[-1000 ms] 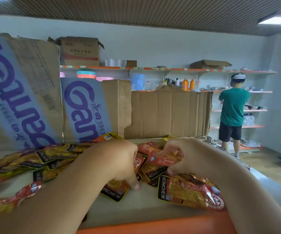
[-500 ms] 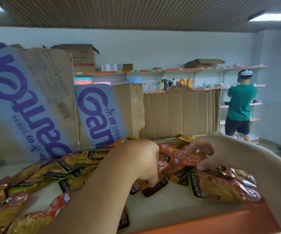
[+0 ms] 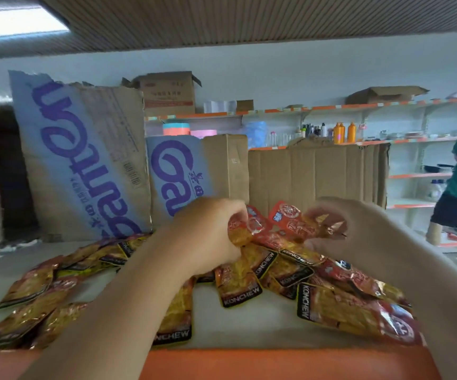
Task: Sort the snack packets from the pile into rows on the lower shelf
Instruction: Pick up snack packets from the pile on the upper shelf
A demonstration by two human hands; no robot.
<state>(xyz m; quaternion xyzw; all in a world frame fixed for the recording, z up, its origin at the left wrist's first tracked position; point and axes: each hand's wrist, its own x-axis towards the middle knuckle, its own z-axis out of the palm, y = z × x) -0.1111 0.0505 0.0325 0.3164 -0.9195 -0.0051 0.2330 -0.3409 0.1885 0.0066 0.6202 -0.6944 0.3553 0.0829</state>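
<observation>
Red-orange packets (image 3: 282,229) clutched in left hand (image 3: 208,237); right hand (image 3: 364,234) blurred at their far end, grip unclear; above pile (image 3: 238,286) on shelf (image 3: 249,322).

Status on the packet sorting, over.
Left hand grips red packets above the pile. Right hand, blurred, curls round their other end. Nothing in the way.

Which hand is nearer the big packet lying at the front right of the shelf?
Right. The right hand is just behind that big packet, gripping the lifted red packets; the left hand grips them further to its left.
</observation>
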